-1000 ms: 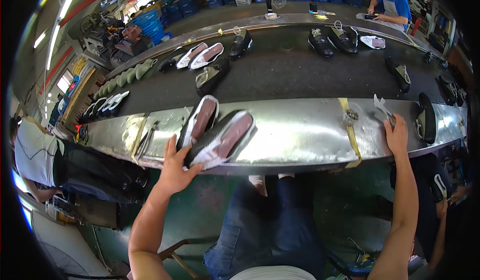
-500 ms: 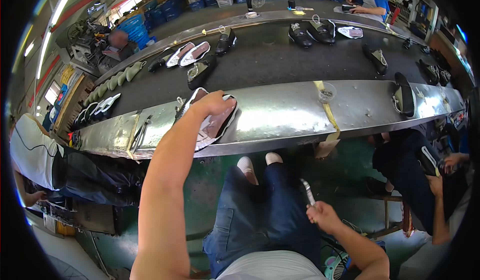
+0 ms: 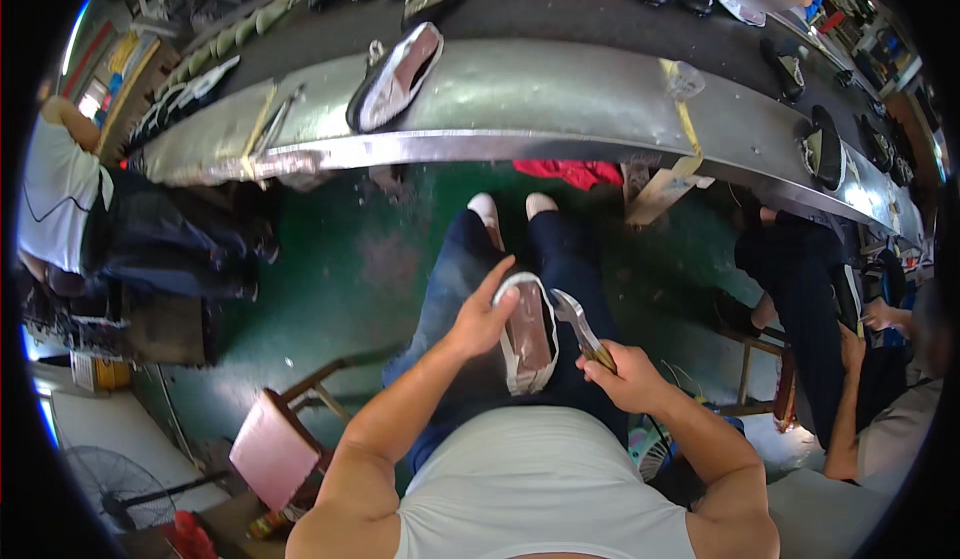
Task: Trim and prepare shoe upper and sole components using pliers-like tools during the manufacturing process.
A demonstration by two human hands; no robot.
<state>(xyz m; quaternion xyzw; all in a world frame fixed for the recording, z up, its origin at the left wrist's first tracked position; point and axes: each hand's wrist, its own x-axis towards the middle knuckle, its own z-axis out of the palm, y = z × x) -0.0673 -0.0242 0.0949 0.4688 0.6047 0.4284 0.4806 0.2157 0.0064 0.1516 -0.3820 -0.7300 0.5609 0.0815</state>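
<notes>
White-rimmed shoe (image 3: 531, 344), pinkish-brown face up, ctr of frame, just below the middle, over the lap. L hand (image 3: 478, 325) grasps its left side, thumb on the face. R hand (image 3: 622, 377) clenched on metal pincers (image 3: 573, 316), tips nr shoe's right edge; contact unclear. Similar shoe (image 3: 402, 71) on metal ledge (image 3: 560, 89), upper ctr-left. Pink-topped seat (image 3: 275, 446), lower left.

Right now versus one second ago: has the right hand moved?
Yes: the right hand, gripping the pincers, has pulled back from over the metal ledge and gone from right to left of its yellow tape.
</notes>
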